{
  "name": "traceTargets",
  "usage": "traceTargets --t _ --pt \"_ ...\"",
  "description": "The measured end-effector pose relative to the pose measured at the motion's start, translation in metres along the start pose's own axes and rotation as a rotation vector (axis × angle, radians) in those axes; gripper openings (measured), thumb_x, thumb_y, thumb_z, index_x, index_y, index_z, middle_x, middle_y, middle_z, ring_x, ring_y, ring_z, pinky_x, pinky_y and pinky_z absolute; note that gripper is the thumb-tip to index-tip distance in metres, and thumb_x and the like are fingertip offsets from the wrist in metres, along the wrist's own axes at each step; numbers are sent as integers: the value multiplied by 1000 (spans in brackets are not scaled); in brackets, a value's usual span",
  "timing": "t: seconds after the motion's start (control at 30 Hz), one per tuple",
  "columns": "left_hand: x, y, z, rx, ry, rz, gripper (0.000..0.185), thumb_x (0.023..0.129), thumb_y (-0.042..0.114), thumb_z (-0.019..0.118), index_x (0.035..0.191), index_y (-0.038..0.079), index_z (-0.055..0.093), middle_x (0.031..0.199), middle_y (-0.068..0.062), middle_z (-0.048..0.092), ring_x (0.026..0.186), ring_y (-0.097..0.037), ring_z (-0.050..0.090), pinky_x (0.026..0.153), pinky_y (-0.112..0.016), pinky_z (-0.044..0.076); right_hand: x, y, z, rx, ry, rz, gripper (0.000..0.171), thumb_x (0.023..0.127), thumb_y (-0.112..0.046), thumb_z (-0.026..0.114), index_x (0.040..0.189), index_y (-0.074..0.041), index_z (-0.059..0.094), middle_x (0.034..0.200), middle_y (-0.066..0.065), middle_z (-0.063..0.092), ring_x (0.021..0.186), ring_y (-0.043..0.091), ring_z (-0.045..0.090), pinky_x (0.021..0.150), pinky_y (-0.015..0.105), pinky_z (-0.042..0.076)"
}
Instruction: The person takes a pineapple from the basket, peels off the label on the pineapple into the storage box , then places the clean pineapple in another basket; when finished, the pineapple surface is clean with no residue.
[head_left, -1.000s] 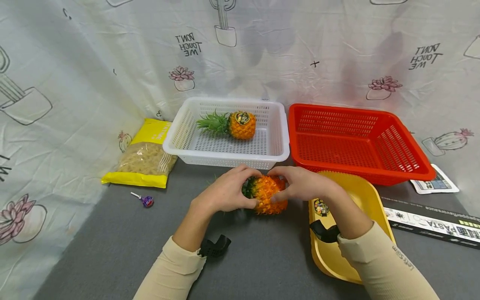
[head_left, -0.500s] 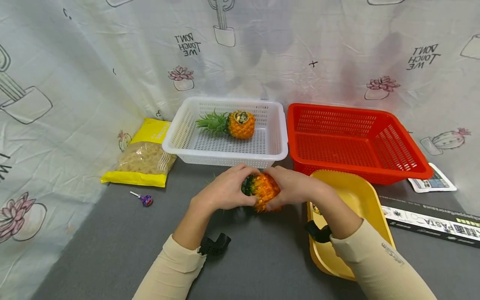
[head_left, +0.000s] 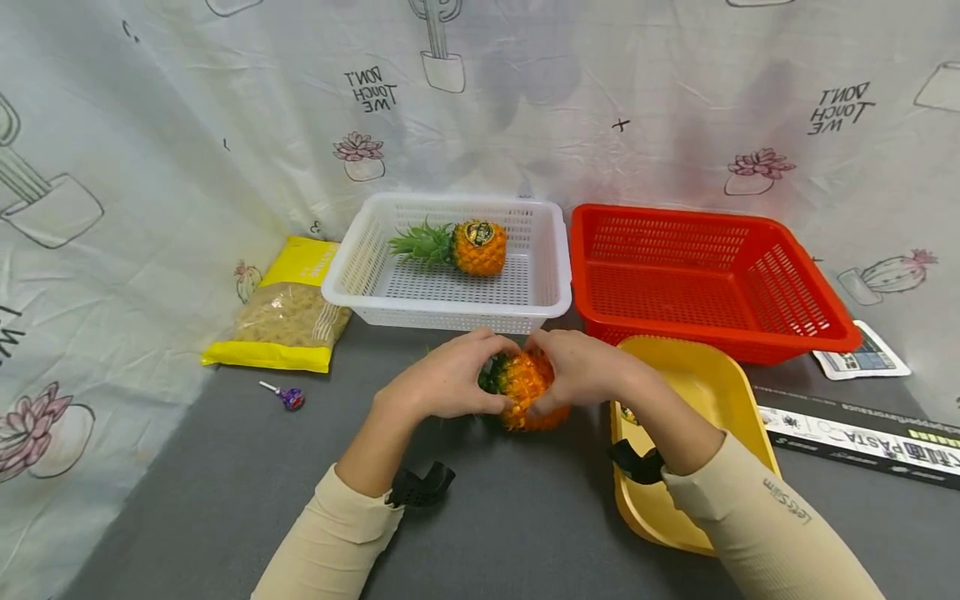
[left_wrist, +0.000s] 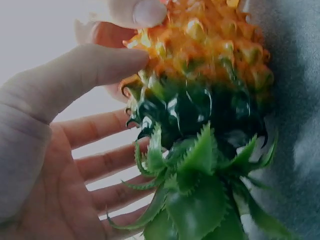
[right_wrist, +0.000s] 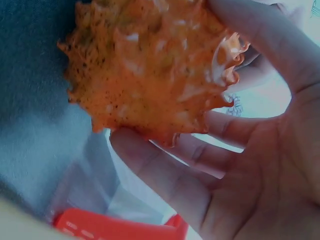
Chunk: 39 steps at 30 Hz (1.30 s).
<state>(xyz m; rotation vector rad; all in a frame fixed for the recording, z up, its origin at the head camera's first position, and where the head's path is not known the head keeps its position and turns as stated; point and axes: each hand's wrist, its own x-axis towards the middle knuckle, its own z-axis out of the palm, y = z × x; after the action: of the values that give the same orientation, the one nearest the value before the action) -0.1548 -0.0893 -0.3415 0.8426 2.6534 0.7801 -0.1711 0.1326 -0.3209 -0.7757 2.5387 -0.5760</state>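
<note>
A glossy artificial pineapple point(head_left: 527, 385) lies on its side on the grey table in front of me, its green crown to the left, mostly covered by my left hand. My left hand point(head_left: 444, 380) curves around the crown end. In the left wrist view its thumb lies against the orange body point(left_wrist: 210, 55), with the fingers behind the toothed leaves point(left_wrist: 195, 195). My right hand point(head_left: 588, 368) holds the bottom end, thumb near me and fingers on the far side. The right wrist view shows the fruit's spiky orange base point(right_wrist: 145, 75) within its fingers.
A white basket point(head_left: 450, 315) holding another pineapple point(head_left: 480, 248) stands behind the hands, beside a red basket point(head_left: 705, 333). My right forearm crosses a yellow tray point(head_left: 720, 367). Pasta bag point(head_left: 281, 317) and lollipop point(head_left: 291, 398) lie left; a pasta box point(head_left: 862, 437) lies right.
My right hand has moved slightly left, closing in on the pineapple's base and toward my left hand. My left hand has stayed nearly still; the whole view has shifted a little.
</note>
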Motion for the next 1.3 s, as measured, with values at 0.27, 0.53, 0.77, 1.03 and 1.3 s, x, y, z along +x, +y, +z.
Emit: traceTargets --t 0.27,0.53,0.77,1.03,1.3 --pt "-9 -4 -15 -177 69 118 48 94 28 74 139 15 64 136 0 65 124 -22 61 105 -47 50 -19 0 -12 -1 -29 42 71 72 -38 90 129 -9 59 106 0 67 92 18 61 80 33 56" --pt "-10 -11 -42 -193 264 139 34 98 15 66 132 10 68 131 -8 69 122 -28 64 101 -51 52 -45 2 -23 -43 -12 16 66 73 -41 88 126 -11 61 105 0 65 94 17 59 79 34 52" --pt "-3 -24 -49 126 347 42 30 96 12 65 126 6 72 127 -12 67 120 -35 60 104 -52 48 -67 -2 -34 -85 36 -9 64 70 -44 89 122 -15 63 103 -4 65 94 15 59 81 34 51" --pt "4 -35 -40 275 395 37 25 94 12 70 118 8 75 120 -11 71 114 -38 62 101 -53 48 -88 3 -57 -95 98 16 70 70 -44 91 127 -16 62 115 -2 67 101 16 61 86 37 54" --pt "12 -40 -30 316 466 6 23 94 13 74 116 13 77 115 -8 69 108 -37 61 93 -55 48 -99 18 -87 -154 180 105 74 70 -47 92 131 -20 61 125 1 68 111 21 62 92 45 52"
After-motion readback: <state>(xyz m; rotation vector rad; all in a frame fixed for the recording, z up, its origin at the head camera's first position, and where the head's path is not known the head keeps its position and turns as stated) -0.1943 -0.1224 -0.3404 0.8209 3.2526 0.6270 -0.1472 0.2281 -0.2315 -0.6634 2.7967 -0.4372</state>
